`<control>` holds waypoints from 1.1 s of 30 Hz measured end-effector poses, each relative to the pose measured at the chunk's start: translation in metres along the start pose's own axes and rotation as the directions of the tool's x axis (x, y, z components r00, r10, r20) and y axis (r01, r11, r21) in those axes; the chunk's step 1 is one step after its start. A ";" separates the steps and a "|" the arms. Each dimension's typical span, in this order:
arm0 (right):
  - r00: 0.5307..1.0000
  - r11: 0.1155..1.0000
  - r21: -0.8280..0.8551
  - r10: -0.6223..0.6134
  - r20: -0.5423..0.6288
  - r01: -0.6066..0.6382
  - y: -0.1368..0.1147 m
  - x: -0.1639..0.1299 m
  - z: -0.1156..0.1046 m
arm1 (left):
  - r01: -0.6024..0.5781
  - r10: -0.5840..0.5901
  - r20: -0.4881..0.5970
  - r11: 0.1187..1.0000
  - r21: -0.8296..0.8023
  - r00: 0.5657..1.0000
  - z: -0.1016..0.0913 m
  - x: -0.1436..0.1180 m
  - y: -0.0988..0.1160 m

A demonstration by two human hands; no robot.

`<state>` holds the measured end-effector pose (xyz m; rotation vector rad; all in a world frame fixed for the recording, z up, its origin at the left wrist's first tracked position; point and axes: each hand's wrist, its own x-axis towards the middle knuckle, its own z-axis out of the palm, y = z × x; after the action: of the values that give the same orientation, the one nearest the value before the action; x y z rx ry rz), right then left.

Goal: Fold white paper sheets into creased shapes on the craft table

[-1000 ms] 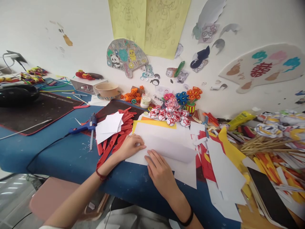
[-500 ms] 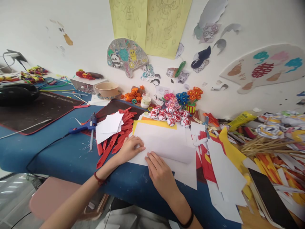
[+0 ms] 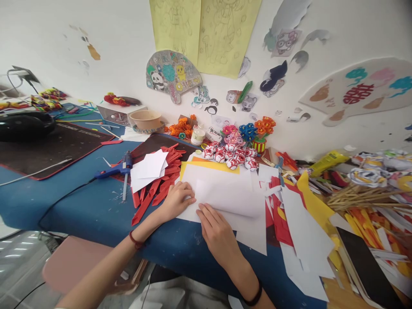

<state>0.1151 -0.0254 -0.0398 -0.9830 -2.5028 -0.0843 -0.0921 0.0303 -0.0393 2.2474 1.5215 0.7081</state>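
Note:
A white sheet of paper point(image 3: 231, 195) lies in front of me with its near part folded over in a soft curve. At its left edge my left hand point(image 3: 178, 199) has its fingers curled, thumb and forefinger closed on the paper. My right hand point(image 3: 219, 234) rests just below the fold's near edge, fingers stretched out side by side and fingertips touching the paper. The right thumb is hidden. More white paper point(image 3: 252, 236) lies underneath, and yellow paper point(image 3: 212, 165) shows along the far side.
Left of the paper lie red strips point(image 3: 146, 205), white paper pieces point(image 3: 149, 169) and a blue glue gun point(image 3: 117, 168). Red-and-white folded balls point(image 3: 233, 156) sit behind. To the right are paper scraps point(image 3: 304, 231), sticks point(image 3: 357, 195) and a dark-screened tablet point(image 3: 367, 266).
Both hands keep nearly the same places on the paper. The whole view has shifted slightly, so things appear a little further right.

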 end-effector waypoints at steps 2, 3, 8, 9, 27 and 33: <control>1.000 1.000 0.000 0.000 0.013 0.000 0.000 0.000 -0.001 | -0.002 0.002 -0.001 1.000 0.017 1.000 0.001 0.000 0.000; 1.000 1.000 0.001 0.000 0.020 0.000 0.000 0.000 -0.001 | -0.004 0.004 0.000 1.000 0.028 1.000 0.001 0.000 0.001; 0.999 1.000 0.004 0.004 0.050 -0.004 0.000 0.001 -0.002 | -0.012 0.011 0.014 0.997 0.076 1.000 0.000 0.000 0.003; 0.998 1.000 0.004 0.007 0.055 -0.007 0.000 0.001 -0.002 | -0.014 0.013 0.014 0.997 0.081 1.000 0.000 -0.001 0.003; 0.996 0.999 0.039 0.027 0.089 -0.031 0.002 0.000 0.000 | -0.028 0.026 0.028 0.997 0.074 0.999 -0.001 -0.002 0.006; 0.997 0.998 0.045 0.029 0.078 -0.032 0.002 0.000 0.001 | -0.008 0.008 0.011 0.999 0.039 1.000 0.000 -0.003 0.007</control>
<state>0.1160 -0.0237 -0.0407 -1.0236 -2.5472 0.0210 -0.0877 0.0251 -0.0365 2.2836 1.5348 0.6722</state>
